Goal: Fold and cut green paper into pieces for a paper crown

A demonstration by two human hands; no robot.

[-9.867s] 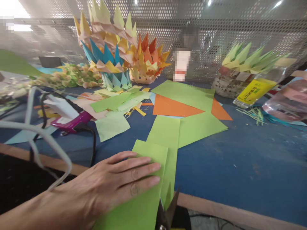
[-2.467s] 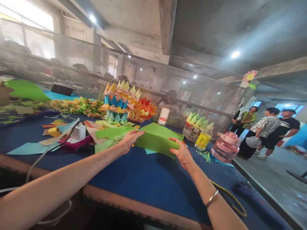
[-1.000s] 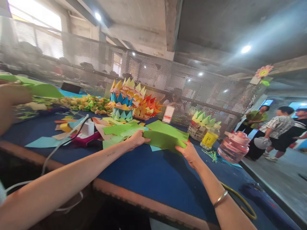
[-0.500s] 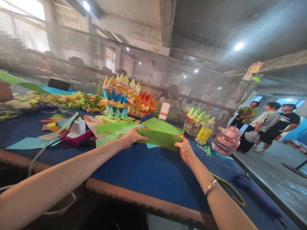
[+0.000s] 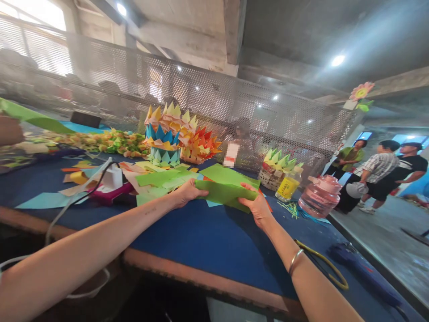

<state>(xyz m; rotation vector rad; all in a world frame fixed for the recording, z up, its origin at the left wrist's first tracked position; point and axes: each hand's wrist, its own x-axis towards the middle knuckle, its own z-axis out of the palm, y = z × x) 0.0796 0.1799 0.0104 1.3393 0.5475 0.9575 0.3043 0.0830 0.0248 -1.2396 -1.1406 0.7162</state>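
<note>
Both my arms reach out over a blue table (image 5: 208, 237). My left hand (image 5: 186, 193) pinches the left end of a folded green paper sheet (image 5: 223, 192). At the sheet's right end, my right hand (image 5: 258, 209) grips it too, thumb on top. The sheet hangs just above the tabletop, over other green and orange sheets (image 5: 231, 175). A bangle (image 5: 295, 260) circles my right wrist.
Loose paper pieces (image 5: 157, 179) and spiky folded paper baskets (image 5: 170, 134) lie behind. A pink device with cables (image 5: 107, 190) sits left. A basket (image 5: 273, 172), a yellow-labelled bottle (image 5: 288, 186) and a pink jug (image 5: 318, 197) stand right. People (image 5: 378, 172) stand beyond a mesh fence (image 5: 234, 112).
Since ten seconds ago my view has lifted and both hands have picked up the green sheet. Over the last second the hands and sheet have barely moved.
</note>
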